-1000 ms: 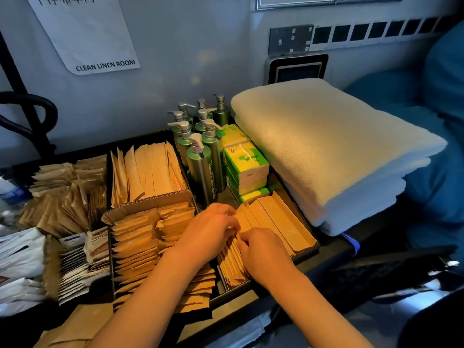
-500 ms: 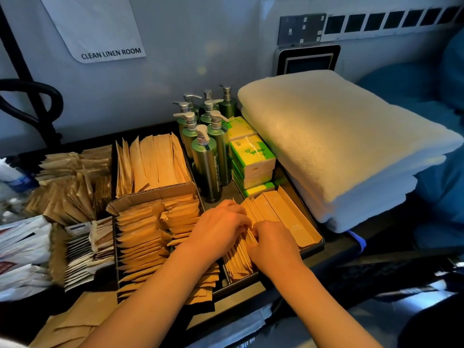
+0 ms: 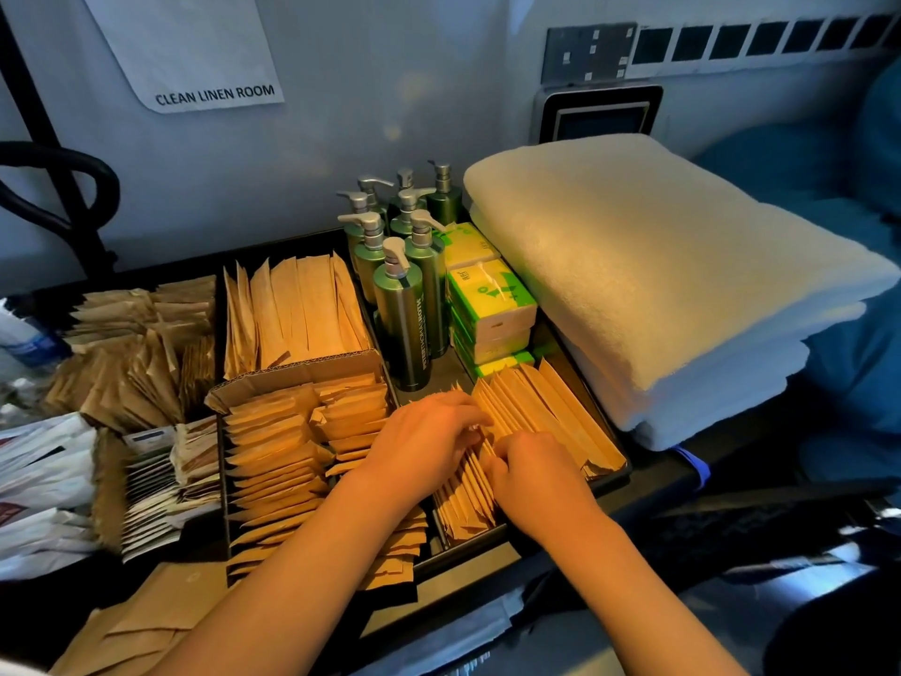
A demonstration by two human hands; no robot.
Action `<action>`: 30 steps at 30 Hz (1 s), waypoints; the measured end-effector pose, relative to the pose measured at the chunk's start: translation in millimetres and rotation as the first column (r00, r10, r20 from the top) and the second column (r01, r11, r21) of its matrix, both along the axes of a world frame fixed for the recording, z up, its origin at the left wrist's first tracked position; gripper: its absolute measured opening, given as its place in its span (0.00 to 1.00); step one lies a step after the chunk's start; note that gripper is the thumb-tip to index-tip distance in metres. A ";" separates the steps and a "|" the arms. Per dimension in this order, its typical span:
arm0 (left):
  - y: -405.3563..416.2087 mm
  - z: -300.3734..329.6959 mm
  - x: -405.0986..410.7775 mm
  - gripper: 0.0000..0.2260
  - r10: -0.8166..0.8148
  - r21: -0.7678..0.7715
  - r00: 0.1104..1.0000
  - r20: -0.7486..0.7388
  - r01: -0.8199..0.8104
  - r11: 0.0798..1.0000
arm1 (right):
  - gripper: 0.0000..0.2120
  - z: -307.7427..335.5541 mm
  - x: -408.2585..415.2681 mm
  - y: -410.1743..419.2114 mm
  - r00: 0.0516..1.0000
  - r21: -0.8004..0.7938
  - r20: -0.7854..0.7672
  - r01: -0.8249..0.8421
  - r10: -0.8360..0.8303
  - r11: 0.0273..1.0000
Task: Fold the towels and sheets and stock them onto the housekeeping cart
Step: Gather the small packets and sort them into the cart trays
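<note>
Both hands, left (image 3: 429, 441) and right (image 3: 531, 473), grip narrow on upright brown paper sachets (image 3: 536, 407) in the black tray (image 3: 609, 483). Folded white towels (image 3: 658, 285) stacked just right; green pump bottles (image 3: 404, 314) behind.

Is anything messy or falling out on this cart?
Yes. Brown paper packets spill over the front edge of the middle tray, and a few lie loose on the cart's near corner. The stacked towels look neat, and the pump bottles stand upright.
</note>
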State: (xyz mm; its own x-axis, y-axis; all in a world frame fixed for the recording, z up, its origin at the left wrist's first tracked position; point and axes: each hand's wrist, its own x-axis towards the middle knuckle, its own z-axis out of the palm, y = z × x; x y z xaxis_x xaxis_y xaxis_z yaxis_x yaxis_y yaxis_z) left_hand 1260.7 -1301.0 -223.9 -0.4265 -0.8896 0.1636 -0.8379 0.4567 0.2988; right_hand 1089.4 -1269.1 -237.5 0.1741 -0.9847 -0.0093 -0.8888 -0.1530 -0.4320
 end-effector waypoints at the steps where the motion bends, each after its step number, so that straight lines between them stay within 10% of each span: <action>1: 0.1 0.4 0.7 0.11 -0.002 0.004 1.000 0.005 0.002 1.000 | 0.12 1.6 -0.4 2.2 1.000 -0.009 -0.013 0.000 -0.001 1.000; 9: 4.4 27.7 9.0 0.14 0.037 0.017 0.997 -0.074 -0.036 0.999 | 0.06 35.4 -8.8 6.0 0.995 -0.126 0.075 0.072 -0.063 0.989; 16: 31.2 69.2 66.0 0.12 0.209 -0.062 0.967 -0.146 -0.220 0.974 | 0.20 61.5 -0.1 -4.6 0.975 -0.112 0.222 0.029 -0.004 0.993; 30: 149.0 56.6 193.6 0.12 0.478 -0.058 0.847 -0.231 -0.502 0.863 | 0.19 86.8 150.5 37.6 0.864 -0.163 0.139 -0.463 0.485 0.871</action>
